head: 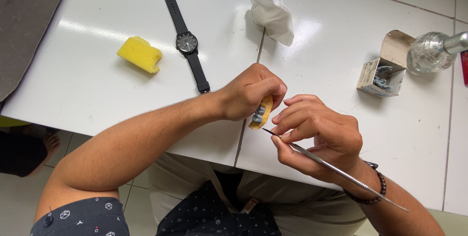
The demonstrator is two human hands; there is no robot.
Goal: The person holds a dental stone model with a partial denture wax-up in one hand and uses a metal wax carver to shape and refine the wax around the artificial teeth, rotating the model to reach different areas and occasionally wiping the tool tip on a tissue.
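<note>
Head view. Left hand [251, 92] curled shut around a small yellow dental model [263, 113], thumb and fingers pinching its upper part; lower end sticking out below the fingers. Model: yellow stone-like block, grey tooth-shaped pieces set along its near face. Held just above the table's near edge, at the seam between two white tabletops [341, 60], below and right of the black wristwatch [187, 41].

Right hand [319, 136] right of the model, fingers closed in a pen-like grip on a thin metal instrument [336, 170]; dark tip close to the model's lower end, contact not discernible. Dark bead bracelet [373, 192] on that wrist.

Left of the watch: yellow sponge [140, 54]. Right of the watch: crumpled white tissue [270, 9]. Far right of the watch: open small cardboard box [385, 65] with grey pieces inside, glass bottle [431, 51] touching it.
</note>
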